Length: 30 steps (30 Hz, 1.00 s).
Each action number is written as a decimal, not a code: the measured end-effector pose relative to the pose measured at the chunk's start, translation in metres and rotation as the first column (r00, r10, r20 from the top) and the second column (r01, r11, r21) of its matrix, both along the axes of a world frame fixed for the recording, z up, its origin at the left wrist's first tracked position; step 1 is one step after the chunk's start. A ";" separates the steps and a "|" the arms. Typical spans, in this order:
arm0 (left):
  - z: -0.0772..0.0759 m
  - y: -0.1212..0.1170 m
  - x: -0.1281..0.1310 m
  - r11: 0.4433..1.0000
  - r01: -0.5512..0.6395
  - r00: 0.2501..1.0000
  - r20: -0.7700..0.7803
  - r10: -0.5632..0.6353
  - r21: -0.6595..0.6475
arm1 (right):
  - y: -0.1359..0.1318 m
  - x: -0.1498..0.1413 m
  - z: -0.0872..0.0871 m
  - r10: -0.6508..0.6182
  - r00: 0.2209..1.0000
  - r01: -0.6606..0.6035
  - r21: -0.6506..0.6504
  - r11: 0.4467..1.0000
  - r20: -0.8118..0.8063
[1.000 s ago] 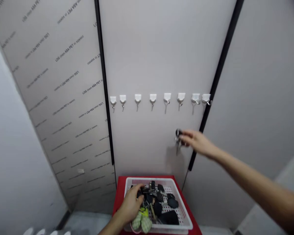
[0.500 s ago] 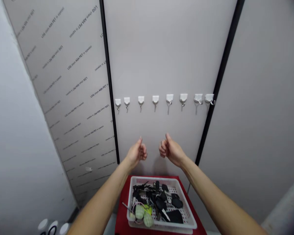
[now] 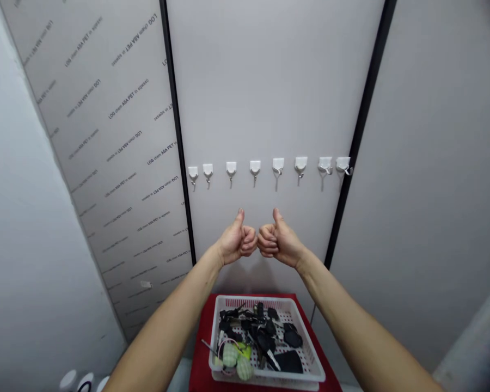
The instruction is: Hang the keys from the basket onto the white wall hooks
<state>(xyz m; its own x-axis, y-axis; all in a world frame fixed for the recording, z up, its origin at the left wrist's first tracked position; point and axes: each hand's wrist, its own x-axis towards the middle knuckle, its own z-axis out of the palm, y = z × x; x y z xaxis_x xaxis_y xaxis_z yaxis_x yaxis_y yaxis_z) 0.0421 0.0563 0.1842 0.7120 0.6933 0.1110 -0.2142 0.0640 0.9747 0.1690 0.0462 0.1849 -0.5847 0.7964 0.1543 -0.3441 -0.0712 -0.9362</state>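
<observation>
White basket (image 3: 313, 356) holding many keys (image 3: 265, 340) (some with black heads).

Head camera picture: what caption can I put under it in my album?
Thumbs up from the left hand and right hand, between eight bare white hooks and a basket of keys!

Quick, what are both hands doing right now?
Left hand: closed fist, thumb up, holding nothing visible.
Right hand: closed fist, thumb up, holding nothing visible.
</observation>
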 end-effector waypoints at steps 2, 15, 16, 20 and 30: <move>-0.001 0.002 -0.001 1.000 0.020 1.000 0.007 -0.020 -0.010 | 0.000 0.000 -0.001 0.000 1.000 0.000 0.001 1.000 -0.005; -0.090 -0.011 -0.013 0.954 -0.274 0.890 -0.343 0.300 0.123 | -0.012 -0.011 -0.094 -0.366 0.855 0.342 0.130 0.931 0.367; -0.110 -0.017 -0.018 0.926 -0.301 0.820 -0.434 0.373 0.227 | -0.017 -0.011 -0.113 -0.456 0.769 0.394 0.229 0.890 0.448; -0.168 -0.048 -0.037 0.730 -0.217 0.542 -0.542 0.642 0.648 | -0.037 -0.003 -0.172 -0.668 0.485 0.348 0.577 0.739 0.564; -0.171 -0.076 -0.039 0.680 -0.095 0.488 -0.561 0.668 0.727 | -0.047 0.002 -0.187 -0.739 0.405 0.190 0.742 0.643 0.538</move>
<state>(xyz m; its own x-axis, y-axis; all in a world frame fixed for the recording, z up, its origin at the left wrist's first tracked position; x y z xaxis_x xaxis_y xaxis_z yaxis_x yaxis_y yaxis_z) 0.0027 -0.0195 0.0131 0.3778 0.9139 0.1486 0.7346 -0.3936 0.5526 0.1709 -0.0007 -0.0020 -0.2239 0.9141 0.3382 0.6842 0.3945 -0.6134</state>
